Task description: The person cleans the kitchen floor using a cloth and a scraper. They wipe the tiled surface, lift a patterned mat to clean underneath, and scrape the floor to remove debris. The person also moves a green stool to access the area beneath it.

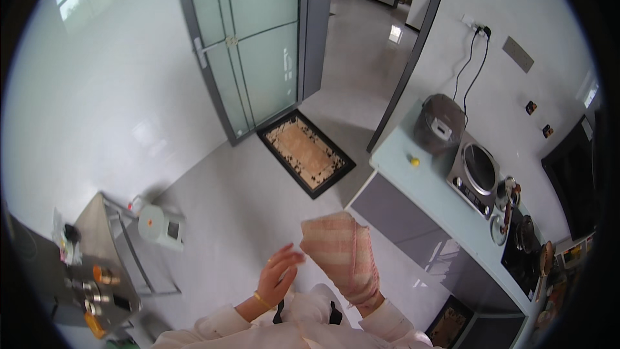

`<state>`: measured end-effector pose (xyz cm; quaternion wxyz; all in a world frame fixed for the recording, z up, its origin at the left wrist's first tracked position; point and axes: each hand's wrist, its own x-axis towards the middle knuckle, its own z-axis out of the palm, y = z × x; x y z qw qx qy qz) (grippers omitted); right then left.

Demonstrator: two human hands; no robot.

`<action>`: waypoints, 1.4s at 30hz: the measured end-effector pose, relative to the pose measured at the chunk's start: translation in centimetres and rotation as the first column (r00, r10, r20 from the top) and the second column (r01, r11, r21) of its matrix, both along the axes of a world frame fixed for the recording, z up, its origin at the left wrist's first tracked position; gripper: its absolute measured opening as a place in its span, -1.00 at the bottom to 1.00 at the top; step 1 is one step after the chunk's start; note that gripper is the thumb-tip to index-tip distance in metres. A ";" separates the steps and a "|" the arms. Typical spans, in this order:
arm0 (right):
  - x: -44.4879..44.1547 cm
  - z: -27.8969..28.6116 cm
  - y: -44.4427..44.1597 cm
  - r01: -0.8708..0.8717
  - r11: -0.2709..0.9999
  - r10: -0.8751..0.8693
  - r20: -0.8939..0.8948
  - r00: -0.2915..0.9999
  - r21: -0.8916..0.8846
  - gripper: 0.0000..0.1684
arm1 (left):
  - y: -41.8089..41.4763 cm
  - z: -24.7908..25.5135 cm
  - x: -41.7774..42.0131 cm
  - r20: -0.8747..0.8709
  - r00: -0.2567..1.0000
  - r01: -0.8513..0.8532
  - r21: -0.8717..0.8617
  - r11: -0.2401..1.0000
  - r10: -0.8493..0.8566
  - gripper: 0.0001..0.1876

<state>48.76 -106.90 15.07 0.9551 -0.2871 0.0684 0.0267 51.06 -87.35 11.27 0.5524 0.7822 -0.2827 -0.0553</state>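
Note:
A pink and cream checked cloth [338,257] with a stitched edge covers my right hand, so its fingers are hidden and only the wrist shows below the cloth. Whether those fingers grip the fabric cannot be seen. My left hand [279,274] is just left of the cloth, empty, with the fingers apart and the tips slightly blurred near its edge. A yellow bangle [261,300] circles my left wrist, and a ring is on one finger. Both hands are in front of my body, above the grey floor [227,232].
A bordered doormat [306,151] lies by the frosted glass door [252,43]. On the right, a counter [395,155] bears a rice cooker [438,123], an induction cooker [474,174] and pans. At left stand a table [92,237] with jars and a pale bin-like container [157,225].

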 end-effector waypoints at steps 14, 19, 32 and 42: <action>39.5 -5.4 -11.8 -0.096 0.953 0.064 0.121 0.991 0.287 -0.36 | -20.4 0.0 42.2 0.198 0.968 0.008 0.589 0.808 -0.154 -0.22; 53.2 -8.6 -18.2 -0.048 0.900 0.018 0.074 0.997 0.434 -0.38 | -26.8 2.3 55.8 0.177 0.958 0.109 0.506 0.855 -0.227 -0.18; 86.3 -7.5 -42.1 0.479 0.615 -0.491 0.171 0.854 -0.626 -0.39 | -54.8 0.7 93.8 -0.043 0.863 0.501 -0.069 0.863 -0.504 -0.63; 105.3 -6.3 -68.3 0.696 0.669 -0.712 -0.043 0.701 0.262 -0.44 | -79.8 4.1 110.8 0.199 0.536 0.818 0.119 0.563 -0.821 -0.36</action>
